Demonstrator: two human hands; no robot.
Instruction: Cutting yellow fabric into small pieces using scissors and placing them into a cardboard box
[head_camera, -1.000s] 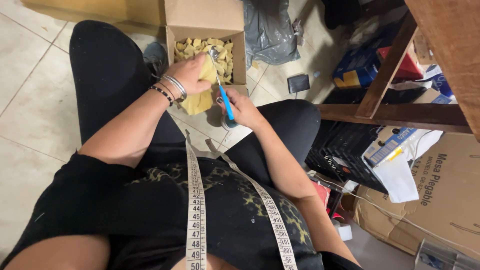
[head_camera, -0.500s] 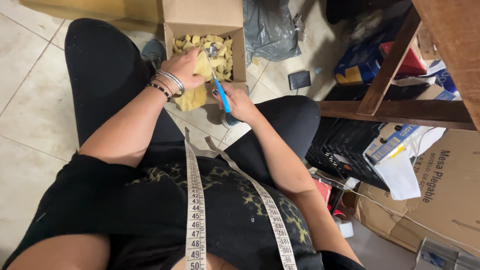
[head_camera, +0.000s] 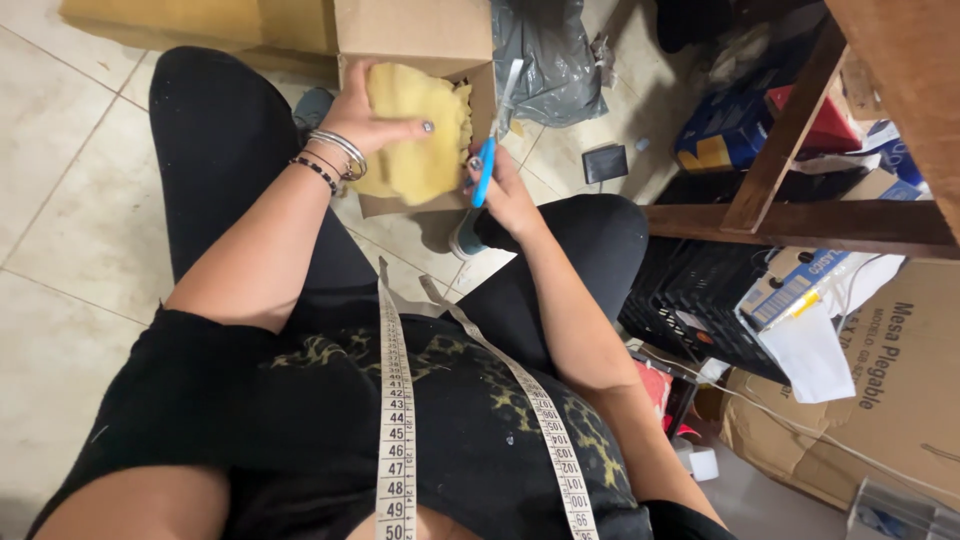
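I sit on the tile floor (head_camera: 70, 200) with a brown box (head_camera: 415, 35) open between my knees. A wooden table leg (head_camera: 790, 130) and a black crate (head_camera: 700, 310) are off to my right, and a grey bag (head_camera: 545, 55) lies behind the box. A measuring tape (head_camera: 395, 420) hangs from my neck. The yellow foam (head_camera: 415, 140) is right over the box, held up in my left hand (head_camera: 365, 115). My fingers lie flat on top and my thumb is tucked under, so the grip is closed on the foam. My right hand (head_camera: 505, 185) is wrapped tight round the blue handles of the scissors (head_camera: 495, 130). The blades point up, just beside the right edge of the foam. I cannot tell if the blades are open or closed. To cut well, I think I should keep the foam steady and a bit stretched. I should keep my left fingers far from the blades. I should take small snips right over the box, so the bits drop inside and not on the floor.
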